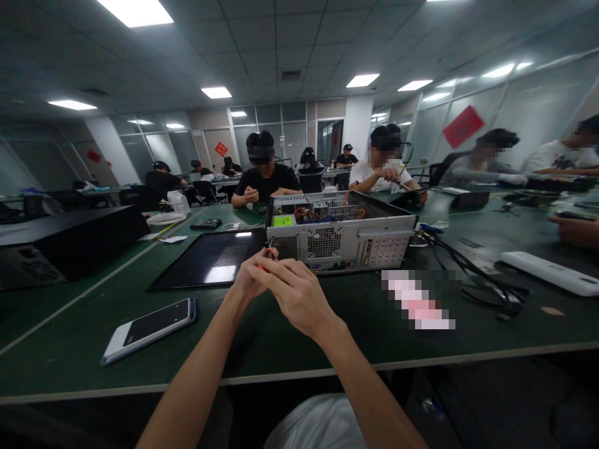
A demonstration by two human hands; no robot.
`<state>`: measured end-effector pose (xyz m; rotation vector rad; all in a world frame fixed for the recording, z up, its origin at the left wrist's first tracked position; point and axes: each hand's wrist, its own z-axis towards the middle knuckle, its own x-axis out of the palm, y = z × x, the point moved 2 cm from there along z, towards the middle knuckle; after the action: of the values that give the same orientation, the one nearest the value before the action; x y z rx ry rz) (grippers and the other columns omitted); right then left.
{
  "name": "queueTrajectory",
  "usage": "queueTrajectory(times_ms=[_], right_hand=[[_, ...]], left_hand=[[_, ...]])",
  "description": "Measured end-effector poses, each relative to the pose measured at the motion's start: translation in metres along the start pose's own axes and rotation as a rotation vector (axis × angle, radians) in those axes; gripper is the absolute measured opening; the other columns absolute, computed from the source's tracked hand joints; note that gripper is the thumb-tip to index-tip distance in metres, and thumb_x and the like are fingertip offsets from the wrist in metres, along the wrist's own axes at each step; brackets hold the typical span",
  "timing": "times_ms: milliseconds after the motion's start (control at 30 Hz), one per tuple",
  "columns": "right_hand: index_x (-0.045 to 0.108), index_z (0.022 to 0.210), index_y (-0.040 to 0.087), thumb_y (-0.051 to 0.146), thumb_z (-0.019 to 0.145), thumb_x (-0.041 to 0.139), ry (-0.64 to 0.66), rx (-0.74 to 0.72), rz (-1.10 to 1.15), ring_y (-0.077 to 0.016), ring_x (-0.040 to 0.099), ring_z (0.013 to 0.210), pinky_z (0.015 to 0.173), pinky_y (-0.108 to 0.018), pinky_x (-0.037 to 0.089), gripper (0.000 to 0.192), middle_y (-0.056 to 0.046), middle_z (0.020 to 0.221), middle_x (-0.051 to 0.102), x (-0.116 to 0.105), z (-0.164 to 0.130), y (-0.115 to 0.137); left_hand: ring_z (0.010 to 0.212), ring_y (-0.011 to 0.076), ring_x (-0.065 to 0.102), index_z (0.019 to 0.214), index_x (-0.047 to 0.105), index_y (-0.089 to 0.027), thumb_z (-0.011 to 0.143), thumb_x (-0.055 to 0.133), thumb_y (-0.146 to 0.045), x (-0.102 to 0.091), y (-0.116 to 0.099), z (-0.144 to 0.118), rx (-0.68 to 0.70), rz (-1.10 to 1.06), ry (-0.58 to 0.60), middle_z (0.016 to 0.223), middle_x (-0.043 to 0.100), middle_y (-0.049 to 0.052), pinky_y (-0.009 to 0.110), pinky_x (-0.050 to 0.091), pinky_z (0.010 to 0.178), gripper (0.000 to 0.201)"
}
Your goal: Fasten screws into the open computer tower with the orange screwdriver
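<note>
A desktop computer case (pixel 339 246) lies on its side on the green table, its top side open and its rear panel facing me. Wires and a yellow-green labelled power supply (pixel 283 221) show inside. My left hand (pixel 249 279) and my right hand (pixel 299 292) meet in front of the case's left rear corner. Between them is a small orange and black screwdriver (pixel 268 252), its shaft pointing up toward that corner. Fingers of both hands close around it, and most of the handle is hidden. Whether the tip touches the case I cannot tell.
A black side panel (pixel 206 262) lies left of the case. Nearer me is a white device with a dark screen (pixel 152 327). Another black computer case (pixel 79 240) stands far left. Black cables (pixel 486 287) and a white power strip (pixel 552 272) lie right. Co-workers sit opposite.
</note>
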<state>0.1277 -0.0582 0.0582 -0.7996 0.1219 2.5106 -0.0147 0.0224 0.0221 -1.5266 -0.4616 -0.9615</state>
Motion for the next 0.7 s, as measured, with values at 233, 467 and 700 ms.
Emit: queueTrajectory(times_ms=[233, 467, 700], right_hand=[[0.061, 0.128, 0.020, 0.016, 0.102, 0.043, -0.102, 0.009, -0.020, -0.0177, 0.061, 0.107, 0.090, -0.034, 0.050, 0.032, -0.004, 0.134, 0.063, 0.000, -0.002, 0.004], [0.061, 0.129, 0.019, 0.013, 0.099, 0.049, -0.271, 0.077, -0.009, -0.0163, 0.066, 0.107, 0.091, -0.030, 0.053, 0.033, -0.006, 0.132, 0.065, 0.012, -0.009, 0.003], [0.062, 0.129, 0.018, 0.014, 0.099, 0.049, -0.321, 0.112, -0.042, -0.0163, 0.066, 0.111, 0.093, -0.028, 0.054, 0.033, -0.008, 0.127, 0.067, 0.015, -0.011, 0.005]], left_hand=[[0.061, 0.0133, 0.063, 0.091, 0.067, -0.011, 0.084, 0.059, -0.026, 0.010, -0.003, -0.009, -0.050, 0.033, 0.088, 0.064, 0.062, 0.002, 0.022, 0.050, 0.060, 0.018], [0.068, 0.0180, 0.063, 0.105, 0.070, -0.008, 0.074, 0.060, -0.025, 0.012, -0.007, -0.009, 0.030, 0.095, 0.198, 0.065, 0.062, 0.003, 0.030, 0.051, 0.069, 0.037], [0.066, 0.0155, 0.060, 0.097, 0.072, -0.010, 0.073, 0.062, -0.022, 0.007, -0.005, -0.006, 0.036, 0.129, 0.122, 0.066, 0.063, 0.002, 0.027, 0.047, 0.065, 0.029]])
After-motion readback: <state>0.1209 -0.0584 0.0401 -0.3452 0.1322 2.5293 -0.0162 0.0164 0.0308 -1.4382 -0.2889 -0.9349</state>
